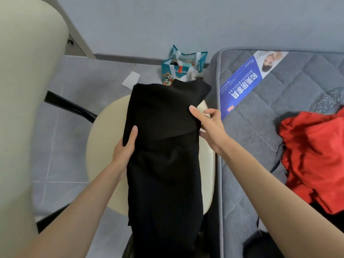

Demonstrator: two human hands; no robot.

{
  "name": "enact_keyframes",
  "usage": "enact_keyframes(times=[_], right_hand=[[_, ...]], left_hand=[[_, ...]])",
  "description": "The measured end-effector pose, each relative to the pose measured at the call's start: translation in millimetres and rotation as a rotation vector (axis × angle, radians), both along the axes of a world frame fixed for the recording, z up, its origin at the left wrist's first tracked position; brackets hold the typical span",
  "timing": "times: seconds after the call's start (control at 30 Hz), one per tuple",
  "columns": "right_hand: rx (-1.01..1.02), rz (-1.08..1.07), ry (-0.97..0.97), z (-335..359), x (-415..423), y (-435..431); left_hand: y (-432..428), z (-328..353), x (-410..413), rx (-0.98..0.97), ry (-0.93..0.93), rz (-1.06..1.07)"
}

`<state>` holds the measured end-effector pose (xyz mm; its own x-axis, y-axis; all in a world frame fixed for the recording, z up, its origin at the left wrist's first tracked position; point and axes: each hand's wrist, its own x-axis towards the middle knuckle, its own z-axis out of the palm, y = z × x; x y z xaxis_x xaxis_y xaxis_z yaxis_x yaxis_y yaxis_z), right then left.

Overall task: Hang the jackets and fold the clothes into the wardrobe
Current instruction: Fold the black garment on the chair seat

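Over the cream chair seat (104, 131), beside the mattress (260, 127): black garment (163, 146) draped lengthwise, near end hanging off toward the floor. Left hand (124, 148) grips its left edge, thumb on top. Right hand (208, 123) pinches the right edge at a fold, thumb on top, fingers partly hidden. Judgement: light, soft, limp cloth with no stiffness, likely to sag and slide off the smooth seat if released. Best hold: both side edges, kept taut, then fold across. Red garment (312, 155) lies on the mattress.

Black garment (163, 146) matt cloth; mattress (260, 116) quilted fabric.
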<state>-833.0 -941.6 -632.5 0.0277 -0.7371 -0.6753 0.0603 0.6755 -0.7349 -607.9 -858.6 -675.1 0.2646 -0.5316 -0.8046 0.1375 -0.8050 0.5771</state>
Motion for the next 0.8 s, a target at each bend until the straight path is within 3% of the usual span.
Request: enact_keyframes(times=[0.1,0.33,0.4,0.5,0.6,0.73,0.8], right_hand=[[0.164,0.033,0.000,-11,0,-24],[0.068,0.054,0.011,-19,2,-62],[0.022,0.077,0.227,-18,3,-69],[-0.202,0.098,0.635,-26,9,-70],[-0.310,0.074,0.602,-32,10,-66],[-0.477,0.348,0.825,-33,3,-71],[-0.620,0.280,0.813,-25,6,-78]], left_hand=[[-18,0,-1,-0.025,-0.031,0.023],[-70,16,10,-0.159,0.000,-0.039],[-79,21,14,-0.167,0.008,-0.063],[-88,21,15,-0.157,-0.026,-0.070],[-96,17,11,-0.129,-0.061,-0.038],[-108,11,9,-0.133,-0.006,-0.057],[-110,9,10,-0.148,-0.011,-0.049]])
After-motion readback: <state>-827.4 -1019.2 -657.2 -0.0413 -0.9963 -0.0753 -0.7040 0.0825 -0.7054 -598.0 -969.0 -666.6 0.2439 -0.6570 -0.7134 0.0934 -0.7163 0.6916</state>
